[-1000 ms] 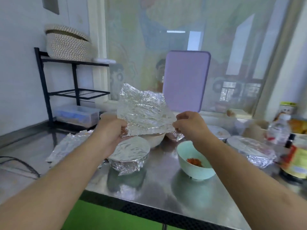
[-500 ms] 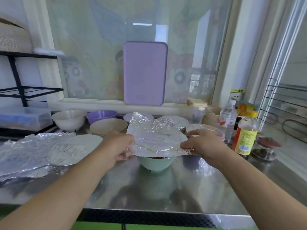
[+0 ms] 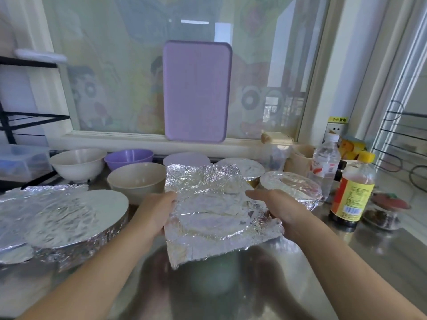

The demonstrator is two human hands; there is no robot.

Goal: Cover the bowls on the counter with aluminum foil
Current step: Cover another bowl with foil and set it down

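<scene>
Lying crumpled and roughly flat between both hands, foil sheet [image 3: 215, 211], draped over a bowl hidden beneath it, at the middle of the steel tabletop [image 3: 288, 285]. Left hand [image 3: 154, 213] at 9 o'clock of the sheet, fingertips tucked under or against its edge; whether pinching or only pressing cannot be told. Right hand [image 3: 275, 209] at 3 o'clock, fingers straight and laid flat on the foil, pointing toward 9 o'clock, pressing it down. Both forearms reaching in from the near edge, angled toward each other.

Standing uncovered at 10 and 11 o'clock: beige bowl [image 3: 136, 181], white bowl [image 3: 77, 162], purple bowl [image 3: 128, 158]. Already wrapped at 1 and 2 o'clock: two foil-covered bowls [image 3: 291, 188]. Sitting at 9 o'clock, well apart: large foil-covered dish [image 3: 69, 222]. Crowding the 3 o'clock side: water bottle [image 3: 325, 165] and sauce bottle [image 3: 351, 197]. Leaning against the window at 12 o'clock: lilac cutting board [image 3: 196, 91].
</scene>
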